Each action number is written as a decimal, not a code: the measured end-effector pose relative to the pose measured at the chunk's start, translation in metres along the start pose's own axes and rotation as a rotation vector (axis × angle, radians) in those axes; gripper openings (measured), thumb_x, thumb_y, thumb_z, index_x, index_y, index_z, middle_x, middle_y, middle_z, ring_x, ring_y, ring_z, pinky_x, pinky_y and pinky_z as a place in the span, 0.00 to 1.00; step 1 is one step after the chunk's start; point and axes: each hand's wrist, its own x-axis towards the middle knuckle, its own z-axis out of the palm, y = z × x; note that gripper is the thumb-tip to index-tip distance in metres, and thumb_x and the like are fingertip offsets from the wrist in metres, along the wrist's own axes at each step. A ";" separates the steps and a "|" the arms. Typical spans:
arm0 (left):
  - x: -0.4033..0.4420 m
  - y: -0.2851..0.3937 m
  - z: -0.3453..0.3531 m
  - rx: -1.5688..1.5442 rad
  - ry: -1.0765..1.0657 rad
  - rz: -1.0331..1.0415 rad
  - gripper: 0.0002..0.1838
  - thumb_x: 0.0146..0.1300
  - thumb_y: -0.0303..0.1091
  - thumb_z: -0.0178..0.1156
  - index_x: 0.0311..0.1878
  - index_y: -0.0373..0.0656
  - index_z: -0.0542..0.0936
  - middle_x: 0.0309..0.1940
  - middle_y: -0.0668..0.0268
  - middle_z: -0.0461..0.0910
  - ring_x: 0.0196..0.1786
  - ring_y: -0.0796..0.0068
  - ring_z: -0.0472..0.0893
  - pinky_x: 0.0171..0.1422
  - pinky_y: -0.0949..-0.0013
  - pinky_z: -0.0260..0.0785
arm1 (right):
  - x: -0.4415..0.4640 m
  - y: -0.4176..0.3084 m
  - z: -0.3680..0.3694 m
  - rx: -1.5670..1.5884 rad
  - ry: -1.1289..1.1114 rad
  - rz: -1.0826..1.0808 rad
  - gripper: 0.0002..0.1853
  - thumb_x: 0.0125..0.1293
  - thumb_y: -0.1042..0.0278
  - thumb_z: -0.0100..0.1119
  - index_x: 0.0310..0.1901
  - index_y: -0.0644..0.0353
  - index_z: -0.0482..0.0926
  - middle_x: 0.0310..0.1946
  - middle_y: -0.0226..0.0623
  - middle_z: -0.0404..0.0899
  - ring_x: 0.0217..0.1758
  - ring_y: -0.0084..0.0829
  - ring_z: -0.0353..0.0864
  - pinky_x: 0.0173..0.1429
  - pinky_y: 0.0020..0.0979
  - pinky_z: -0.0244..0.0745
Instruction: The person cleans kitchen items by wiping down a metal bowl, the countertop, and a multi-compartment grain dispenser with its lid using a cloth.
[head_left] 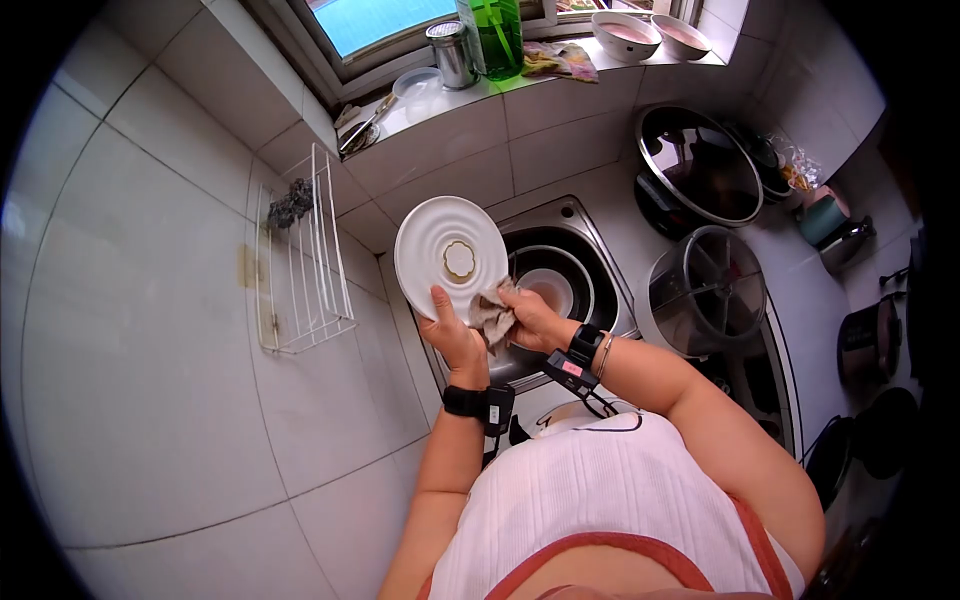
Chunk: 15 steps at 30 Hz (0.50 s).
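Closest to us, our left grip (456, 345) is closed on the lower rim of the white plate (458, 262), thumb laid over its face and the fingers hidden behind. Our right grip (541, 322) pinches a crumpled cloth (492, 318) against the plate's lower right edge. To wipe well, we judge, we should hold the rim firmly, press lightly, follow the edge round in short overlapping strokes, and shift the thumb so the patch beneath it gets its turn. Glazed ware is probably slippery if wet, so a secure hold matters more than speed; a fresh fold of cloth would suit the grooves.

The plate is tilted over the left side of the sink (545, 214), face toward us: round, white and glossy, with ripple-like rings around a flower-shaped centre outlined in gold-brown. Fine marks are too small to tell. Beyond it, inside the sink, a pale bowl (548, 288) sits in a larger vessel, and we should keep the plate clear of those rims.
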 end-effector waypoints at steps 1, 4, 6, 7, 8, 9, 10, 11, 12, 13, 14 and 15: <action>-0.001 0.002 -0.001 0.022 -0.002 0.013 0.18 0.67 0.35 0.55 0.55 0.32 0.71 0.50 0.59 0.76 0.49 0.70 0.78 0.54 0.67 0.71 | -0.014 -0.007 0.011 -0.082 0.004 0.091 0.13 0.69 0.69 0.48 0.52 0.62 0.68 0.48 0.40 0.75 0.49 0.37 0.79 0.56 0.39 0.76; 0.004 0.015 -0.012 0.047 -0.005 -0.002 0.20 0.67 0.37 0.55 0.55 0.33 0.70 0.51 0.59 0.76 0.52 0.68 0.76 0.57 0.65 0.70 | -0.018 -0.033 -0.008 -0.656 0.011 0.118 0.15 0.63 0.77 0.52 0.51 0.61 0.68 0.43 0.41 0.76 0.45 0.34 0.79 0.47 0.39 0.79; 0.008 0.022 -0.024 -0.164 -0.089 -0.122 0.19 0.66 0.37 0.56 0.55 0.34 0.71 0.51 0.61 0.76 0.51 0.70 0.77 0.58 0.65 0.70 | -0.019 -0.049 -0.018 -0.620 0.123 -0.057 0.18 0.59 0.82 0.52 0.51 0.55 0.67 0.38 0.37 0.74 0.41 0.32 0.79 0.45 0.36 0.79; 0.009 0.019 -0.033 -0.181 -0.099 -0.187 0.23 0.66 0.39 0.55 0.59 0.36 0.67 0.55 0.60 0.73 0.55 0.67 0.75 0.60 0.62 0.70 | -0.023 -0.059 -0.014 -0.503 0.059 -0.111 0.17 0.60 0.81 0.52 0.50 0.56 0.68 0.38 0.37 0.75 0.42 0.31 0.79 0.46 0.35 0.78; 0.006 0.018 -0.036 -0.182 -0.097 -0.186 0.23 0.66 0.39 0.55 0.59 0.36 0.67 0.55 0.60 0.73 0.55 0.67 0.75 0.60 0.62 0.70 | -0.030 -0.070 -0.007 -0.385 -0.005 -0.163 0.16 0.60 0.80 0.53 0.50 0.57 0.68 0.39 0.37 0.75 0.43 0.31 0.79 0.47 0.33 0.78; 0.002 0.016 -0.040 -0.246 -0.087 -0.296 0.23 0.67 0.39 0.55 0.60 0.36 0.66 0.55 0.59 0.73 0.56 0.66 0.74 0.61 0.61 0.69 | -0.034 -0.081 -0.005 -0.281 -0.119 -0.108 0.16 0.62 0.77 0.52 0.52 0.58 0.68 0.42 0.35 0.75 0.46 0.29 0.78 0.51 0.32 0.76; -0.001 0.013 -0.042 -0.310 -0.075 -0.407 0.24 0.67 0.40 0.54 0.61 0.37 0.65 0.56 0.59 0.72 0.57 0.65 0.74 0.61 0.60 0.69 | -0.039 -0.090 -0.001 -0.174 -0.230 -0.051 0.17 0.63 0.75 0.52 0.54 0.59 0.68 0.45 0.33 0.75 0.49 0.28 0.77 0.55 0.30 0.73; -0.003 0.010 -0.043 -0.328 -0.075 -0.468 0.24 0.67 0.41 0.54 0.61 0.37 0.65 0.56 0.59 0.72 0.58 0.64 0.74 0.62 0.59 0.69 | -0.049 -0.096 0.011 -0.185 -0.306 -0.020 0.15 0.63 0.72 0.55 0.52 0.62 0.71 0.45 0.32 0.76 0.47 0.27 0.78 0.54 0.29 0.73; -0.005 0.007 -0.044 -0.326 -0.076 -0.475 0.24 0.67 0.41 0.54 0.61 0.37 0.65 0.56 0.59 0.72 0.58 0.64 0.74 0.62 0.59 0.69 | -0.054 -0.095 0.019 -0.182 -0.301 -0.021 0.15 0.63 0.72 0.55 0.52 0.62 0.71 0.45 0.32 0.76 0.47 0.27 0.78 0.54 0.29 0.73; -0.008 0.007 -0.041 -0.305 -0.125 -0.514 0.24 0.67 0.42 0.53 0.61 0.36 0.65 0.56 0.59 0.72 0.58 0.64 0.74 0.61 0.59 0.69 | -0.057 -0.093 0.026 -0.566 -0.246 -0.200 0.13 0.63 0.71 0.56 0.48 0.62 0.73 0.44 0.32 0.77 0.45 0.27 0.79 0.52 0.29 0.74; -0.010 0.007 -0.039 -0.285 -0.173 -0.551 0.24 0.68 0.43 0.53 0.60 0.36 0.65 0.57 0.58 0.72 0.58 0.64 0.74 0.61 0.59 0.69 | -0.060 -0.091 0.032 -0.949 -0.183 -0.378 0.11 0.62 0.71 0.58 0.45 0.63 0.75 0.42 0.32 0.78 0.43 0.26 0.80 0.49 0.28 0.75; -0.007 -0.001 -0.043 -0.150 -0.193 -0.537 0.27 0.67 0.47 0.53 0.61 0.38 0.65 0.56 0.58 0.72 0.57 0.64 0.74 0.59 0.60 0.70 | -0.066 -0.089 0.036 -1.050 -0.167 -0.526 0.09 0.60 0.70 0.60 0.41 0.61 0.76 0.38 0.33 0.78 0.39 0.31 0.80 0.45 0.31 0.75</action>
